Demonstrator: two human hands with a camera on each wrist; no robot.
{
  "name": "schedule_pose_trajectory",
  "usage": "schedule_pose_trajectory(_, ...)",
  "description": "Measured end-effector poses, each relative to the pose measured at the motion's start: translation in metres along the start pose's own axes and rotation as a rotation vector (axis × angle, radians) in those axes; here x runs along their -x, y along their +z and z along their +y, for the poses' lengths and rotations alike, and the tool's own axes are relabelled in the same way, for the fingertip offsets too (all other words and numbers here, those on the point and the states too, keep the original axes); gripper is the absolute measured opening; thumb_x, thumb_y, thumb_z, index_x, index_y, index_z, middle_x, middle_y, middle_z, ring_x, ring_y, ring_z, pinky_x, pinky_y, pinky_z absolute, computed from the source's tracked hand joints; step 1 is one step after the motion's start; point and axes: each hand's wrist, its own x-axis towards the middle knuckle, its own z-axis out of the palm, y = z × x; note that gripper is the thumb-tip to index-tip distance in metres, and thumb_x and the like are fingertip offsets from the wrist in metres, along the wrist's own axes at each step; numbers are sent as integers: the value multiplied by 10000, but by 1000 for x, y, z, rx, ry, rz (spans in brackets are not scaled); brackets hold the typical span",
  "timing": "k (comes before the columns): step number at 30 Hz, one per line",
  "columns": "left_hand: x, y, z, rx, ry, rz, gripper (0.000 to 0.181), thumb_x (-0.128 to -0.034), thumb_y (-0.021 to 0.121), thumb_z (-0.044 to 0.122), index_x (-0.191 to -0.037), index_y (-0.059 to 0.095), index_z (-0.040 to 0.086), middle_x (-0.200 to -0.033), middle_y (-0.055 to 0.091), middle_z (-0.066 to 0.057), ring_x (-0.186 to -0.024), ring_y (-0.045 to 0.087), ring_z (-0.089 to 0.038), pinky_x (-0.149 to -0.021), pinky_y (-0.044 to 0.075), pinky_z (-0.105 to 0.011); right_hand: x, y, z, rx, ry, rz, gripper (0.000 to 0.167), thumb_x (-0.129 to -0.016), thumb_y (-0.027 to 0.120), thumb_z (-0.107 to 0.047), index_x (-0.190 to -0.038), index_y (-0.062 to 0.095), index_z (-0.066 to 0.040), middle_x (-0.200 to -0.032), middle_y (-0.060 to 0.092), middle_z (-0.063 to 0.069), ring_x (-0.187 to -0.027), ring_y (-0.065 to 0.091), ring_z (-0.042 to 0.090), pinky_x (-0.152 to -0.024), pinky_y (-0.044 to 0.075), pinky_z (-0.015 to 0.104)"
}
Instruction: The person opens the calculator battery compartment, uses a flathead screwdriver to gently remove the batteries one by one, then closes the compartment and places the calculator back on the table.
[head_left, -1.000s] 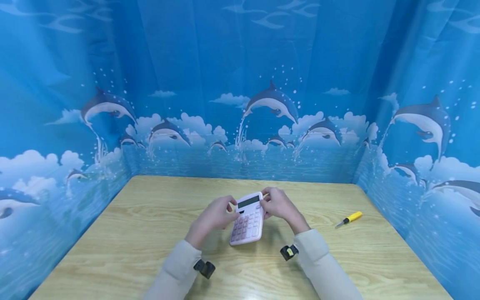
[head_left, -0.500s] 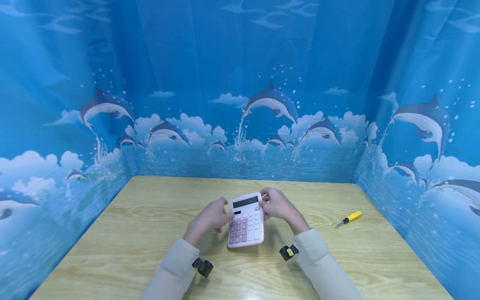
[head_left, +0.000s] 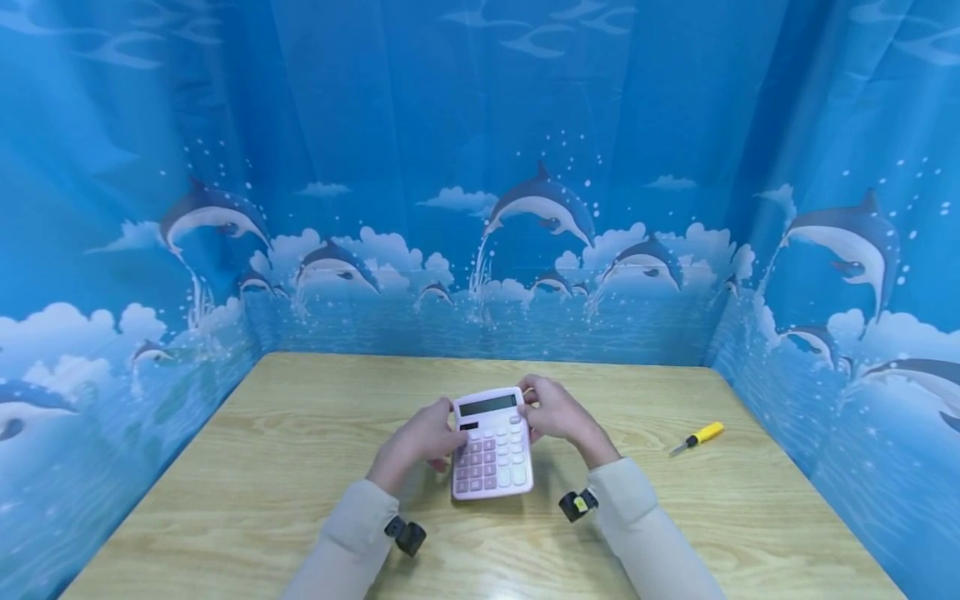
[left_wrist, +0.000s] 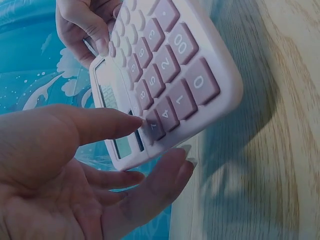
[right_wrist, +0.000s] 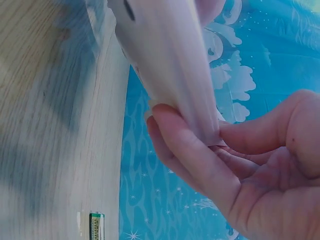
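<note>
A pink calculator (head_left: pixel 491 446) is held up over the table in the head view, its dark display at the far end and its keys facing up. My left hand (head_left: pixel 422 437) pinches its left long edge. In the left wrist view, the thumb (left_wrist: pixel 110 124) presses beside the 7 key while the fingers lie below the edge. My right hand (head_left: pixel 558 412) grips the upper right corner, thumb on the face and fingers behind. The right wrist view shows the calculator's pale back (right_wrist: pixel 165 55), with fingertips on it.
A yellow-handled screwdriver (head_left: pixel 697 437) lies on the wooden table (head_left: pixel 300 450) at the right. Blue dolphin-print curtains (head_left: pixel 480 167) enclose the back and sides. The right wrist view catches a small green-edged object (right_wrist: pixel 97 227), its kind unclear.
The calculator has turned from slanted to facing more squarely up at the head camera, its near end swinging right. My left hand has moved slightly left with its edge; my right hand stays nearly still.
</note>
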Motion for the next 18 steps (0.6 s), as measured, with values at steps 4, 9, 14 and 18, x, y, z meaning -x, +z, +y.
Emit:
schedule_pose_trajectory(4, -2, 1, -1, 42, 6, -11, 538, -953, 691, 136, -1389, 442, -58, -923, 619, -143, -690, 694, -259, -568, 634, -343, 0, 0, 1, 0, 7, -7, 255, -1007, 529, 57, -1259, 563, 42, -1094, 694, 230, -750, 703, 212, -614, 649, 348)
schedule_pose_trajectory(9, -3, 1, -2, 81, 3, -29, 499, -960, 670, 104, -1365, 436, -72, -958, 625, -175, -735, 695, -258, -599, 649, -358, 0, 0, 1, -17, 14, -8, 251, -1006, 529, 61, -1253, 563, 37, -1110, 688, 229, -767, 704, 220, -617, 648, 350)
schedule_pose_trajectory(14, -3, 0, 0, 88, -7, -31, 524, -957, 664, 99, -1379, 412, -83, -1021, 630, -216, -718, 695, -256, -599, 649, -368, -1, 0, 4, -36, 15, -14, 252, -1006, 525, 62, -1254, 561, 38, -1104, 685, 233, -775, 706, 232, -627, 651, 359)
schedule_pose_trajectory(18, -3, 0, 0, 90, -10, -25, 610, -954, 680, 111, -1432, 366, -101, -1043, 631, -229, -695, 694, -250, -596, 645, -366, -1, 0, 6, -59, 21, -28, 261, -1010, 513, 60, -1268, 546, 44, -1103, 683, 247, -772, 709, 240, -636, 654, 354)
